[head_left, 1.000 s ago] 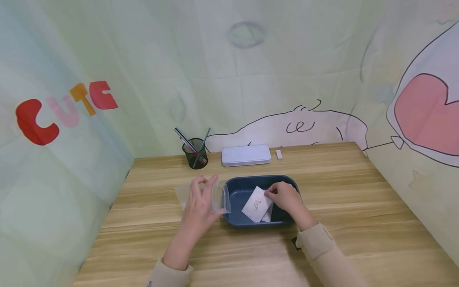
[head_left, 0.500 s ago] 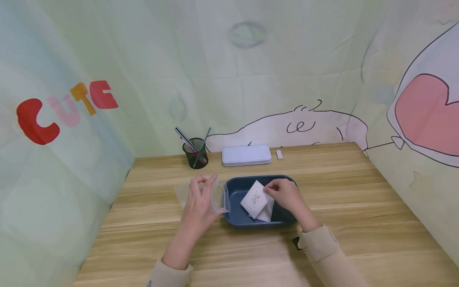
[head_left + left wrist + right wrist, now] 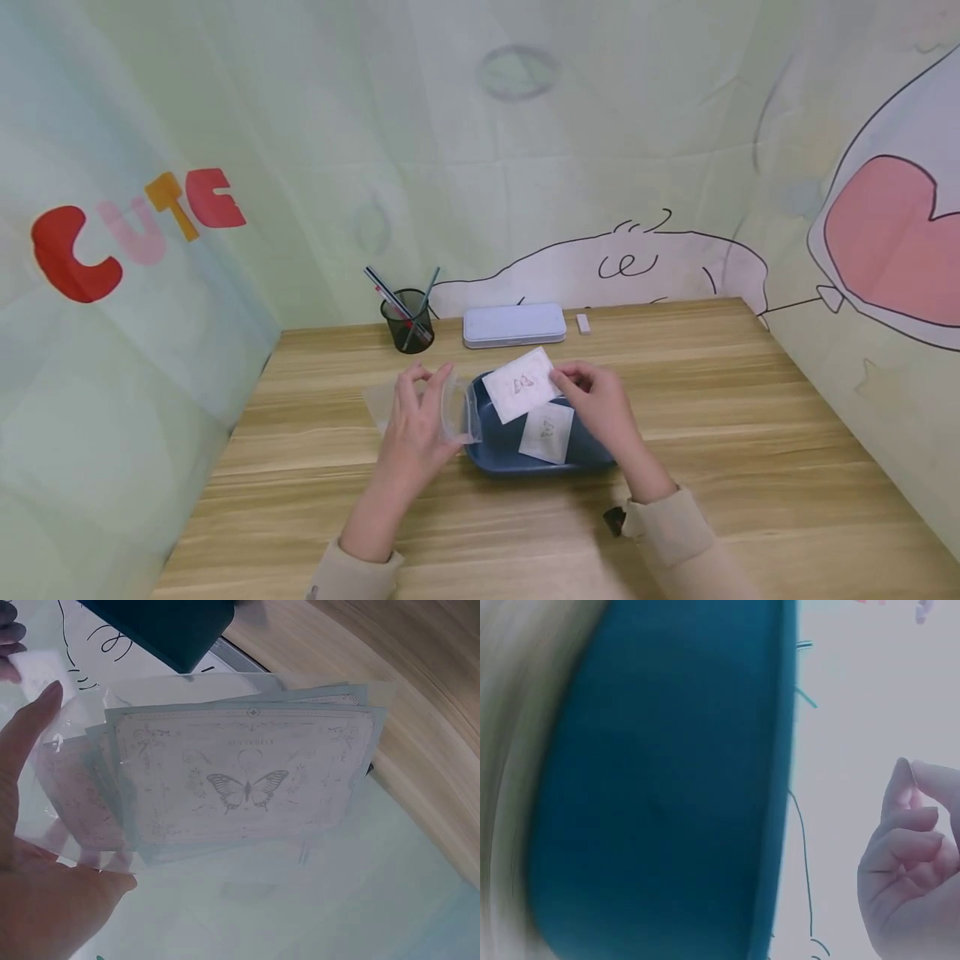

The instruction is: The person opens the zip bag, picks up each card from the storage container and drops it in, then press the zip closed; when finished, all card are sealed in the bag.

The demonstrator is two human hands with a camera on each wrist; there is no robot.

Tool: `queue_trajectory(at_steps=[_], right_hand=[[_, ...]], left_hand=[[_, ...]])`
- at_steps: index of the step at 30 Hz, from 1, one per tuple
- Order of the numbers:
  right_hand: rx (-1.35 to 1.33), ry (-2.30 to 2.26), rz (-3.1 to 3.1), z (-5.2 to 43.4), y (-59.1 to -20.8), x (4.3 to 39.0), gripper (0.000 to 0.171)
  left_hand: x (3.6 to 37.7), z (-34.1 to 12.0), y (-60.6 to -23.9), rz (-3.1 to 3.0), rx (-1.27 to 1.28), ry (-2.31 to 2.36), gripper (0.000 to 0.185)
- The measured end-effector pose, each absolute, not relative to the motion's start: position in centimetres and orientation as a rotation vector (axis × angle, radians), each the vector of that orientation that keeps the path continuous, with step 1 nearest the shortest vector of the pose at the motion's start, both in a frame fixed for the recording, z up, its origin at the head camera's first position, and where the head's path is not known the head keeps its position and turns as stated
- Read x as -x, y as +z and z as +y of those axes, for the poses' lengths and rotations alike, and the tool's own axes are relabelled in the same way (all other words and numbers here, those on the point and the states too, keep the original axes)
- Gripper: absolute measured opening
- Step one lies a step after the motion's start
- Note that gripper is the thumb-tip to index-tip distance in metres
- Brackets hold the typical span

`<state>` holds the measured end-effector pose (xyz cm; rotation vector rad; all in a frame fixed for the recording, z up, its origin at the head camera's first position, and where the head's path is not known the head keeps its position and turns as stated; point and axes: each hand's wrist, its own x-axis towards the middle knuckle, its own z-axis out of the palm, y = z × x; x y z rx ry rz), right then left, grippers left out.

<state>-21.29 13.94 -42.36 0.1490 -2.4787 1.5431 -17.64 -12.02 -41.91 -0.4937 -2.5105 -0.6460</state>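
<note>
Head view: right hand (image 3: 600, 400) pinches thin square card (image 3: 521, 385); glossy clear bag (image 3: 450, 408).

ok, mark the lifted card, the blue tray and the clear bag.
lifted card (image 3: 521, 385), head view, middle of its face
blue tray (image 3: 491, 457), head view, near rim
clear bag (image 3: 247, 784), left wrist view, butterfly print inside

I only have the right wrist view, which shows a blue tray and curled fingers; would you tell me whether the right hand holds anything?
Observer: Yes, the right hand pinches a white card above the blue tray.
Operator: Thank you. Is anything left in the tray?
Observer: One more white card lies inside it.
Operator: And what is the left hand doing?
Observer: The left hand holds a clear plastic bag containing butterfly-printed cards.
</note>
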Motion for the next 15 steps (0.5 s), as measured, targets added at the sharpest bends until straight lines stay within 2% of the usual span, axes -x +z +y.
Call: queue_trajectory(at_steps=[8,15], right_hand=[[-0.154,1.761,-2.261,13.4,-41.8,20.0,0.020],[-0.234,1.821,-2.226,12.6,-42.3,19.4,0.013]], left_hand=[[17.6,-11.9,-41.8,-2.488,0.513,-0.645,0.106],[17.6,-11.8,-41.5,-2.492,0.505,-0.660,0.106]])
